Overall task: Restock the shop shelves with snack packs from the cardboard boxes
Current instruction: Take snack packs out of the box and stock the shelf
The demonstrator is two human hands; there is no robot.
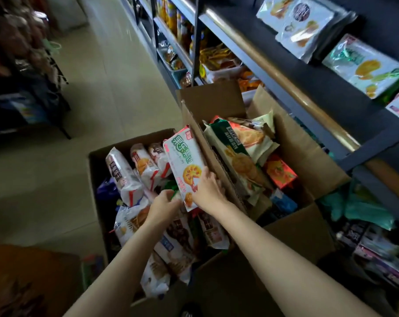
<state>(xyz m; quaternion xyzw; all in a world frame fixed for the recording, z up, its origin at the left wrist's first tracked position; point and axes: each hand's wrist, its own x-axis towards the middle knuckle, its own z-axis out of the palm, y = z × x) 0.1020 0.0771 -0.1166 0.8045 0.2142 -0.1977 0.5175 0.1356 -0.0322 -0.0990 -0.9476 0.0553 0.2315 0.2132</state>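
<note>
Two open cardboard boxes stand on the floor beside the shelves. The left box (95, 170) is full of white snack packs (123, 177). The right box (308, 156) holds green and orange packs (239, 156). My right hand (207, 188) grips the lower end of a white pack with green lettering and a biscuit picture (184, 161), held upright above the left box. My left hand (164, 202) is at the pack's lower left edge, fingers curled round something green there; what exactly it holds is hidden.
Dark metal shelves (285, 72) run along the right, with white and green snack packs (363, 65) lying on the upper shelf and more goods below. A tiled aisle (97, 92) stretches ahead. Dark goods racks stand at the far left (22, 88).
</note>
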